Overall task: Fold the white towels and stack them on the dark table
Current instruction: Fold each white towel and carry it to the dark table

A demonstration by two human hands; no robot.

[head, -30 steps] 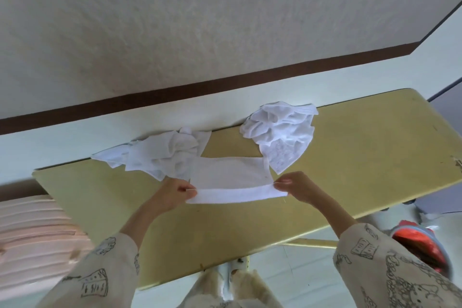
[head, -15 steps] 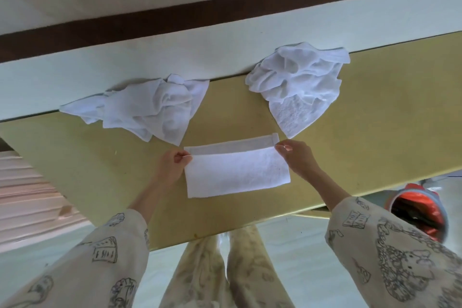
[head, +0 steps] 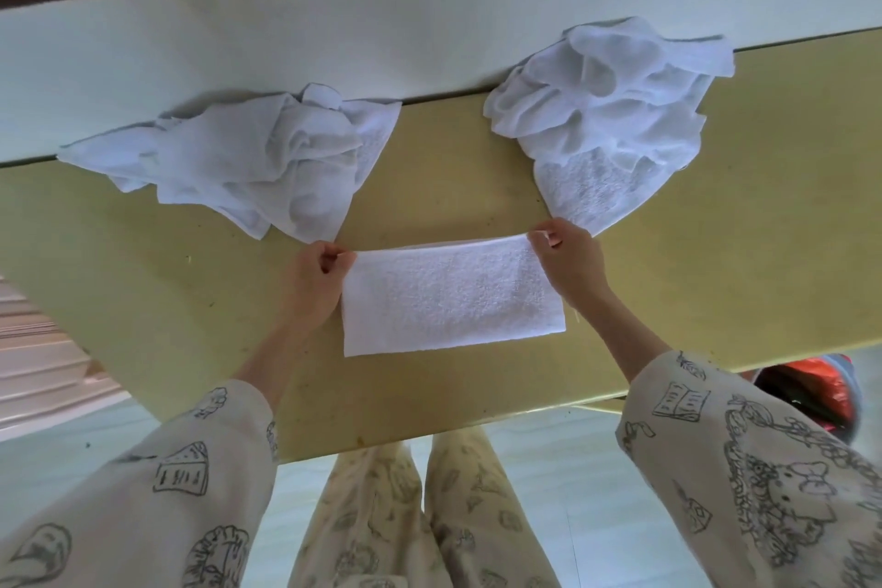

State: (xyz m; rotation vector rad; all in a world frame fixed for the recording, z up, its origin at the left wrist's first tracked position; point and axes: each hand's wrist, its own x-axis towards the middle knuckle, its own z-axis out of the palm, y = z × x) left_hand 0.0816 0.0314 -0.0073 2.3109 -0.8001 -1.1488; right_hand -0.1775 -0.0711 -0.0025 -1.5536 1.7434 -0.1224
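On yellow table, folded towel lies crosswise, far corners pinched.

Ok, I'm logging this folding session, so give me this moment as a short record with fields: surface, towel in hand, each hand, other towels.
surface: yellow-green table
towel in hand: folded white towel, lying flat on the table
left hand: pinches the towel's far left corner
right hand: pinches the towel's far right corner
other towels: left crumpled towel and right crumpled towel, both unfolded at the table's far edge
stack: none visible yet
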